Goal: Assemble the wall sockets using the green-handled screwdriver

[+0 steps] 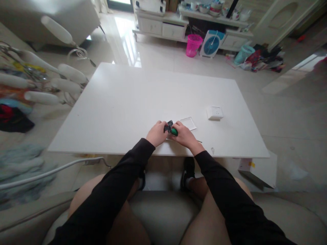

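The black socket part (168, 126) sits over the near edge of the white table (143, 98), pinched in the fingers of the left hand (156, 133); they hide its long axis. Just right of it, perhaps touching, is a green handle (174, 131), gripped by the curled right hand (185, 136). Rightward from the part, past that hand, lies a rectangular frame (193, 123); farther right stands a white boxed wall socket (215, 113). A thin rod (199, 141) shows beside the right wrist.
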`<state>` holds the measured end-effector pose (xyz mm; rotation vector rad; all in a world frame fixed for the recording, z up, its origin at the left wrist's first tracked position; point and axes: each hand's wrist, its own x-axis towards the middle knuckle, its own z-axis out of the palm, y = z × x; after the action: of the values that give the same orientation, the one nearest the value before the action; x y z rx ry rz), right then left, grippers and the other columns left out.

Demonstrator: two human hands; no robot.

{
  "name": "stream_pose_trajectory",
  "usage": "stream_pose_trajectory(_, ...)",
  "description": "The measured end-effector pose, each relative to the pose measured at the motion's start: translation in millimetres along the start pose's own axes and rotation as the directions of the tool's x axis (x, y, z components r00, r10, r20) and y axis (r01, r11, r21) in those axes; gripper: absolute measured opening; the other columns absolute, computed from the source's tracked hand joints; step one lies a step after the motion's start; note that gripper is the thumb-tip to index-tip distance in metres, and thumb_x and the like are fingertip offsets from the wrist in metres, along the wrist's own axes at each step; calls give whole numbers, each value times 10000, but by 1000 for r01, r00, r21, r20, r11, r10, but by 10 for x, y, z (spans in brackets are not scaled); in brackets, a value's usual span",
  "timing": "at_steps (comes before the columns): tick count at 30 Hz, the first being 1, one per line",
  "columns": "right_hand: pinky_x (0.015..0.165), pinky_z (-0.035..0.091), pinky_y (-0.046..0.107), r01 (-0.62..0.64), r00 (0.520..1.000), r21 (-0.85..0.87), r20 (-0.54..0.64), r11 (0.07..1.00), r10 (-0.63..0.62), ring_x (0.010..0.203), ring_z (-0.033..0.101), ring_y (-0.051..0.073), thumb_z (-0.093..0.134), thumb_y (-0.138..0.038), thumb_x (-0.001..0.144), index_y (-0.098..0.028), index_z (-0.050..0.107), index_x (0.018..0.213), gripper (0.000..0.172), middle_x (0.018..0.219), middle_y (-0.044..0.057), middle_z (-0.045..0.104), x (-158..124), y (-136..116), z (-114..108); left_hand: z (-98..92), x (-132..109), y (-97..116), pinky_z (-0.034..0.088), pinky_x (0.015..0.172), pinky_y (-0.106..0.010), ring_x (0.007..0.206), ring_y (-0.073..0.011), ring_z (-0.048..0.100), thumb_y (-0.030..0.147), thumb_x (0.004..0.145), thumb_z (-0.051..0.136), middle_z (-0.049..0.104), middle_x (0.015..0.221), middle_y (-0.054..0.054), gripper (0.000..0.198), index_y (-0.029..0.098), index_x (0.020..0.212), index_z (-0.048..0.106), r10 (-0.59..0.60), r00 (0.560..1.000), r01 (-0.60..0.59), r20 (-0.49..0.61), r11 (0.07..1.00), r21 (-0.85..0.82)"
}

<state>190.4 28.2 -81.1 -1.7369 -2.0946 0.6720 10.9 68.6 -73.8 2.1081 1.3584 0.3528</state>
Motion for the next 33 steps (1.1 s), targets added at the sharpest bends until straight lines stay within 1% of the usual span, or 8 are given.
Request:
stream_pose_trajectory(5, 736, 402, 266, 6, 998, 57, 66, 998, -10, 832, 617, 186, 738, -167, 852, -222, 682, 926, 108, 955, 30, 711, -11, 66, 8, -22, -7, -10, 548, 937, -385, 1000, -258, 698, 178, 927, 608, 670, 1117, -107, 216, 189, 1130, 681, -8, 1000, 8, 17, 1000, -1)
stream_pose_trajectory(9, 705, 372, 250, 54, 996, 175, 60, 983, -65, 745, 576, 154, 682, -136, 814, -224, 665, 806, 90, 799, -24, 684, -57, 96, -66, -28, -14, 1, 544, 934, -385, 1025, -261, 697, 195, 933, 604, 673, 1150, -109, 208, 204, 1128, 675, -14, 1000, 14, 8, 1000, 9)
stream_pose_trajectory(12, 687, 369, 250, 42, 999, 259, 0, 965, -43, 691, 539, 136, 678, -166, 767, -216, 658, 758, 55, 705, -48, 617, -87, 121, -203, -37, -20, 21, 540, 926, -393, 1028, -268, 695, 189, 938, 584, 678, 1149, -115, 202, 203, 1118, 675, -26, 1000, 26, 5, 1000, 11)
stream_pose_trajectory(16, 686, 383, 265, -29, 979, 293, -185, 956, 86, 694, 521, 139, 697, -288, 783, -210, 645, 742, 102, 705, -36, 614, -101, 243, -405, -53, -24, 38, 535, 886, -387, 1005, -266, 693, 161, 920, 577, 683, 1127, -105, 206, 220, 1091, 676, -46, 999, 46, -7, 999, 10)
stream_pose_trajectory(19, 677, 369, 277, -131, 922, 203, -334, 971, 194, 674, 489, 142, 688, -293, 788, -219, 600, 708, 140, 681, -31, 588, -96, 399, -483, -60, -26, 40, 531, 861, -382, 983, -261, 691, 162, 910, 590, 686, 1113, -98, 194, 224, 1072, 677, -61, 998, 61, -14, 998, 4)
stream_pose_trajectory(21, 672, 348, 289, -227, 894, 82, -378, 970, 241, 669, 480, 154, 674, -255, 786, -227, 587, 700, 126, 681, -17, 597, -90, 497, -474, -61, -26, 40, 532, 847, -383, 969, -261, 689, 186, 914, 606, 689, 1109, -98, 173, 222, 1067, 678, -63, 998, 62, -12, 998, -9)
stream_pose_trajectory(27, 682, 342, 308, -374, 904, -190, -293, 908, 311, 776, 588, 211, 617, -226, 863, -230, 668, 830, 61, 905, 80, 747, -79, 577, -281, -71, -6, 23, 537, 838, -372, 934, -246, 684, 179, 894, 626, 684, 1072, -90, 165, 223, 1040, 692, -57, 998, 57, -24, 998, -29)
stream_pose_trajectory(33, 697, 357, 322, -370, 910, -203, -275, 907, 310, 842, 612, 232, 605, -235, 896, -226, 680, 879, 78, 980, 91, 753, -61, 517, -235, -90, -2, 19, 538, 833, -375, 911, -237, 681, 204, 906, 621, 686, 1098, -93, 161, 216, 1048, 695, -63, 998, 63, -26, 997, -36)
